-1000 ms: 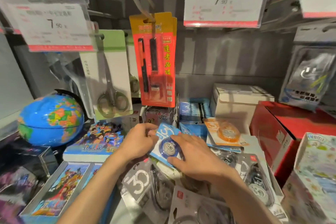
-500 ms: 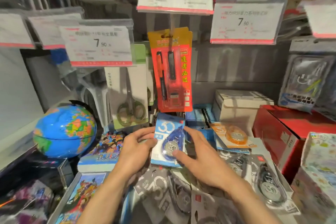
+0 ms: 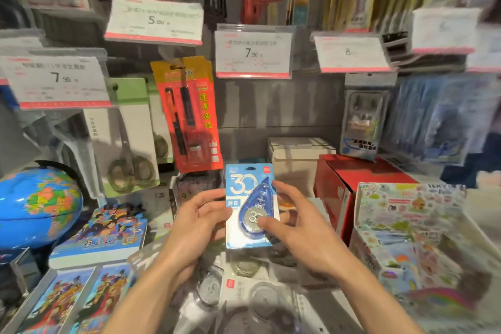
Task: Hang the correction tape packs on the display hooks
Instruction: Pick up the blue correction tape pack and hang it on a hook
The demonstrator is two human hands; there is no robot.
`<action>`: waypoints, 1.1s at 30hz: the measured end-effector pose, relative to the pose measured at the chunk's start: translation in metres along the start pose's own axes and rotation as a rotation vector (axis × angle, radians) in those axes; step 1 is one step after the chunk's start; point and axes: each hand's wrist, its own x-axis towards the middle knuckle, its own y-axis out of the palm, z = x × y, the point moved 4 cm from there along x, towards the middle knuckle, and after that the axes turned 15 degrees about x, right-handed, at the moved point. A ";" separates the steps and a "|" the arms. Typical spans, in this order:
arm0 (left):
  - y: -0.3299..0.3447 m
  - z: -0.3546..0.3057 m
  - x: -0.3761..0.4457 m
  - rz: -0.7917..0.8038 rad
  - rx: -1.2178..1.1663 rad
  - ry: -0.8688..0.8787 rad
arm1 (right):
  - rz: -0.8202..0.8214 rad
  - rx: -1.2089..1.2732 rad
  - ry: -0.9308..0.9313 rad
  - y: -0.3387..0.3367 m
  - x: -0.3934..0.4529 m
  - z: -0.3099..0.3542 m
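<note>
1. Both hands hold one blue correction tape pack point(image 3: 250, 206) upright, off the shelf: left hand point(image 3: 198, 222) pinches its left edge, right hand point(image 3: 295, 222) grips the right, thumb on the blister.
2. Not yet hung.
3. More grey packs point(image 3: 244, 290) lie along the shelf's front edge, waiting; most of the job looks left.

Globe point(image 3: 38, 206), lower left; carded scissors point(image 3: 130, 144) hanging beside red pen pack point(image 3: 189, 114); red box point(image 3: 352, 184), right; price tags point(image 3: 253, 53) above.
</note>
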 end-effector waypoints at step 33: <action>0.204 -0.226 -0.068 -0.792 1.355 1.292 | 0.073 0.298 -0.421 -0.270 -0.013 0.083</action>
